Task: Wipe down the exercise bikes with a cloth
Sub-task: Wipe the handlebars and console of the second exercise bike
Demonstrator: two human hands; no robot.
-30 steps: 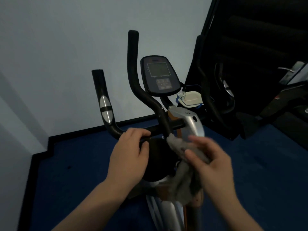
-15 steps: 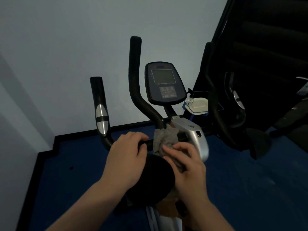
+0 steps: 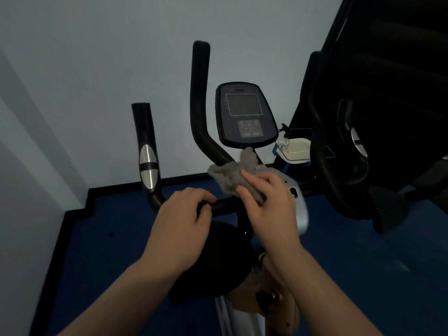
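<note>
Two hands are on the bike (image 3: pixel 242 146) as I watch through the head camera. My left hand (image 3: pixel 181 229) curls over the black horizontal bar (image 3: pixel 224 204), fingers wrapped down around its round, matte tube and the thumb tucked underneath, so the grip is closed on the bar. My right hand (image 3: pixel 269 204) presses the cloth (image 3: pixel 232 174) against the junction where the bar meets the stem, just below the console (image 3: pixel 244 115). Its fingers lie nearly flat and together over the cloth, with the thumb pinning one fold from the near side.

The cloth is grey, soft and fuzzy, bunched into loose wrinkles, and one corner sticks up to touch the console's lower edge. The console is a dark, rounded slab with a square screen above a small block of buttons, smooth and faintly glossy.

A curved black handle (image 3: pixel 200 98) rises left of the console, and farther left a shorter grip (image 3: pixel 145 151) carries an oval plate of shiny metal crossed by a dark band. A silver, smooth housing (image 3: pixel 299 209) shows just right of my right hand. Below my wrists sits the black saddle (image 3: pixel 218 270), broad and dull. The floor (image 3: pixel 363 263) is deep blue with a black skirting along the pale wall (image 3: pixel 97 69).
</note>
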